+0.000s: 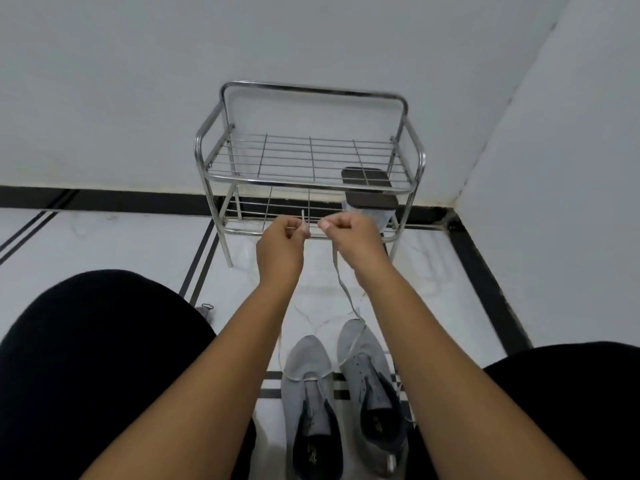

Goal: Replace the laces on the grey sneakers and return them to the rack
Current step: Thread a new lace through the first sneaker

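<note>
White tiled floor [104,244] carries a steel rack [308,161] at 12 o'clock and two grey sneakers [346,382] at 6 o'clock. Left hand [282,242] and right hand [349,237], raised, each pinch a white lace [341,282] end in curled fingers; it trails down to the sneakers.

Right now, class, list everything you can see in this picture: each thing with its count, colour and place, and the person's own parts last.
Sneakers: two, grey with dark insides, side by side on the floor between the person's knees, toes toward the rack.
Lace: one, pale, running from the left-hand sneaker up to both hands.
Rack: one, shiny metal, two wire shelves, against the wall.
Dark flat object: one, dark brown, on the lower shelf at the right; what it is cannot be told.
Floor: white tiles with black stripes.
Left hand: pinches one lace end.
Right hand: grips the lace.
Knees: two, in black, either side.
</note>
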`<move>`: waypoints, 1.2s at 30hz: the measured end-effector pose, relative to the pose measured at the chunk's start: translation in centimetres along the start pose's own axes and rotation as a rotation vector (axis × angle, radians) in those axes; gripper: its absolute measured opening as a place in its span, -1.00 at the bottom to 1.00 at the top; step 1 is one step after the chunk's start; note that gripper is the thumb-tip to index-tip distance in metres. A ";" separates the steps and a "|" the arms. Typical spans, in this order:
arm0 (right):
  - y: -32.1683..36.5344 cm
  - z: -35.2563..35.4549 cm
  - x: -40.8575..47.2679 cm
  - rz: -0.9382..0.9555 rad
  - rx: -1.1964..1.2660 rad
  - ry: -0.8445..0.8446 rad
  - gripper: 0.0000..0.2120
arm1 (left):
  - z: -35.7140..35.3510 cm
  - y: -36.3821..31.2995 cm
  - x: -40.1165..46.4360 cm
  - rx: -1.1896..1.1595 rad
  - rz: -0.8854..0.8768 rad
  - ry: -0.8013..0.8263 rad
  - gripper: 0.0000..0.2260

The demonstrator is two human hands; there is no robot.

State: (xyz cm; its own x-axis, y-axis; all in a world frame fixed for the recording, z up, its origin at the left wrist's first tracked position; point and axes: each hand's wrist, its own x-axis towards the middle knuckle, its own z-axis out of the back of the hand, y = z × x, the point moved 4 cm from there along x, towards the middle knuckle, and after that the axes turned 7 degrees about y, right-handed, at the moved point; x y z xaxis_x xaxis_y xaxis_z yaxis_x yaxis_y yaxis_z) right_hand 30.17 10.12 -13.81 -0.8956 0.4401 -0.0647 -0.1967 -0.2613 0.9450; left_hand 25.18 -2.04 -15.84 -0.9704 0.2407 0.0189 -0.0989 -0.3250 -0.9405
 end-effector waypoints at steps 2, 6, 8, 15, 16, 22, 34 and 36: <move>3.4 1.6 0.3 0.061 0.008 0.000 -0.89 | 0.6 -3.2 1.2 -0.002 -0.063 0.073 -0.94; 7.9 4.7 0.4 0.117 -0.008 0.007 -0.85 | 2.0 -7.9 2.4 -0.089 -0.128 0.209 -0.90; 9.5 6.0 0.4 0.127 -0.062 -0.005 -0.87 | 2.8 -9.6 2.6 -0.146 -0.152 0.241 -0.90; 11.9 8.1 0.3 0.211 -0.047 0.029 -0.95 | 3.6 -11.0 2.1 -0.355 -0.171 0.214 -0.91; 12.0 8.1 0.3 0.220 -0.013 0.047 -0.96 | 3.7 -11.1 2.1 -0.355 -0.181 0.198 -0.91; 12.5 7.8 0.3 0.233 0.087 0.126 -0.92 | 4.0 -11.8 2.2 -0.352 -0.207 0.175 -0.92; 12.8 7.5 0.1 0.245 0.134 0.162 -0.91 | 3.4 -12.7 1.2 -0.413 -0.240 0.279 -0.94; 12.8 7.5 0.1 0.238 0.156 0.172 -0.91 | 3.3 -12.8 1.1 -0.415 -0.236 0.285 -0.94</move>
State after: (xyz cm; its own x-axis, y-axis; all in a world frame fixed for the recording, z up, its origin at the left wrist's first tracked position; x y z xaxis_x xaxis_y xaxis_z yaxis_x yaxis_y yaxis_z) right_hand 30.59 13.26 0.65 -0.9660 0.2274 0.1229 0.0776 -0.1986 0.9770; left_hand 24.64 -0.62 -2.63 -0.8290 0.5197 0.2067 -0.1550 0.1417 -0.9777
